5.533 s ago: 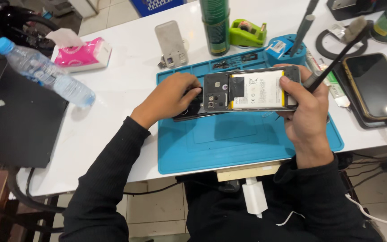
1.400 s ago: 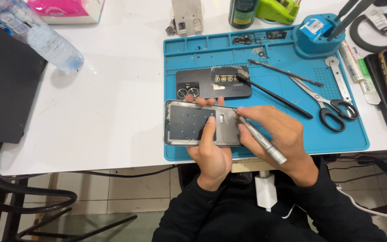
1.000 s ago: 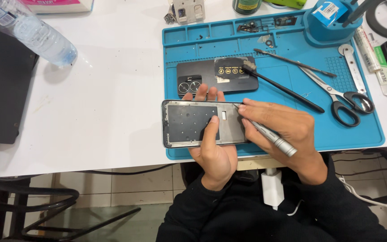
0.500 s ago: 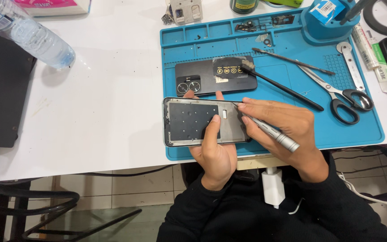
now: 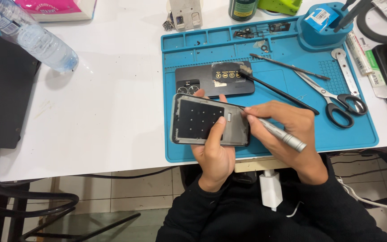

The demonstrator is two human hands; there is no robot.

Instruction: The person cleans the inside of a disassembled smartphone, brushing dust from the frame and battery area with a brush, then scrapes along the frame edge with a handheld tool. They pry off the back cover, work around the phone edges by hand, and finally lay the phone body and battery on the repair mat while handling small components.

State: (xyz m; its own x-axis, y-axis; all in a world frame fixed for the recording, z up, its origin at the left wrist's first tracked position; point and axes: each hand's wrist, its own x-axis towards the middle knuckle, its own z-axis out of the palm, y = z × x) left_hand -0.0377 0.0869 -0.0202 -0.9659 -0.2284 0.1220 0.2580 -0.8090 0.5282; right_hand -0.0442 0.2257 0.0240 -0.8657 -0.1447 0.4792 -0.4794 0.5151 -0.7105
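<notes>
The phone frame (image 5: 210,120) is gripped by the left hand (image 5: 215,150), the thumb laid across its inner face and the fingertips showing past its far edge. A silver precision screwdriver (image 5: 277,133) is pinched in the closed fingers of the right hand (image 5: 287,134), its tip set against the right-hand part of the frame, near a small pale tab.

Compared with a second ago, the frame is held in nearly the same place, low over the near edge of the blue work mat (image 5: 359,134), and the driver is kept at the same spot; only the view has shifted slightly. The work on that one point thus appears to be ongoing rather than finished.

Just beyond the frame, the black back cover (image 5: 211,83) is lain flat on the mat, camera holes to the left. A black spudger (image 5: 278,92) rests diagonally beside it, with scissors (image 5: 334,101) farther right and a thin probe above them. A blue tool stand (image 5: 321,24) is set at the mat's far corner. A clear water bottle (image 5: 36,40) lies on the white table (image 5: 104,112), well apart to the left.
</notes>
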